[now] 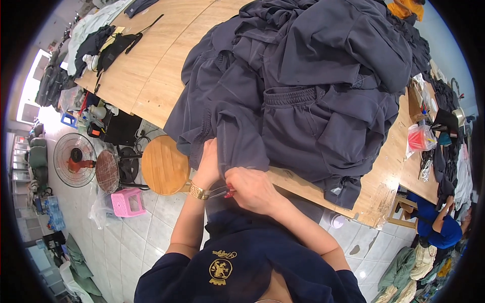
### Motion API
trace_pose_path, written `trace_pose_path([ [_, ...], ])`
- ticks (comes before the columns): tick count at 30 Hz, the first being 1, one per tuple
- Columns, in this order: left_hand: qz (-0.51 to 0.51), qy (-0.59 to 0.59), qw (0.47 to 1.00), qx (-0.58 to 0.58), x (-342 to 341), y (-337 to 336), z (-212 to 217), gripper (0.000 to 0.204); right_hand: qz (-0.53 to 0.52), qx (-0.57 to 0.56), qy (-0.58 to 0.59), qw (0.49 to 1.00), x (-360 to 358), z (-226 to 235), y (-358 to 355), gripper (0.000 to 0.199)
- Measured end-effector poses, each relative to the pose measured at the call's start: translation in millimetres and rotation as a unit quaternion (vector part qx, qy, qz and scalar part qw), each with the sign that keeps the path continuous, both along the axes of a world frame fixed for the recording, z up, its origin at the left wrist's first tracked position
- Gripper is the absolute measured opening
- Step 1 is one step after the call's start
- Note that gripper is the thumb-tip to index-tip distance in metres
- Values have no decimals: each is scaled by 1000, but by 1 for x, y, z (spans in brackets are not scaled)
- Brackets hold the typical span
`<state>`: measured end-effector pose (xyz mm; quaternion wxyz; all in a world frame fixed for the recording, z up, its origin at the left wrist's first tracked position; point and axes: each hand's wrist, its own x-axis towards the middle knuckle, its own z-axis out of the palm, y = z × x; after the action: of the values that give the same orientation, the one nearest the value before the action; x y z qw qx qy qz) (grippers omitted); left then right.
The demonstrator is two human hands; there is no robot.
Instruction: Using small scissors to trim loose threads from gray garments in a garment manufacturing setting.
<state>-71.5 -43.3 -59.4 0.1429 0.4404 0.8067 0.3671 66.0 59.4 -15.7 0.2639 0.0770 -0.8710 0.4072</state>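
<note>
A large heap of dark grey trousers (333, 116), with gathered elastic waistbands, lies at the table's near edge. My left hand (208, 162) grips a fold of the nearest pair (240, 134); cloth covers most of its fingers. Close beside it, my right hand (250, 188) is closed around small thread snips (218, 191). Their two thin metal blades point left, towards my left wrist, and red shows by the fingers. The fingertips of that hand also meet the lower edge of the cloth. How firmly they pinch it is hidden.
The wooden table (156, 65) extends away from me. To the left are a round wooden stool (165, 165), a pink plastic stool (127, 202) and a floor fan (75, 159). A person in blue (444, 222) is at the right, near heaped garments (404, 267).
</note>
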Motion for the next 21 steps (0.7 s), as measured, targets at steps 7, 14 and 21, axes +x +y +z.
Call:
trace_pose_path([
  [7,75,-54,996,9,-10,17,19,15,-35,-23,-12,999,12,4,7,32],
  [14,181,-16,983,-23,4,55,61,34,-13,-24,-64,998,22,-1,3,27],
  [21,116,-478,861,130,-5,63,30,24,-64,-129,-123,982,46,-5,8,26],
])
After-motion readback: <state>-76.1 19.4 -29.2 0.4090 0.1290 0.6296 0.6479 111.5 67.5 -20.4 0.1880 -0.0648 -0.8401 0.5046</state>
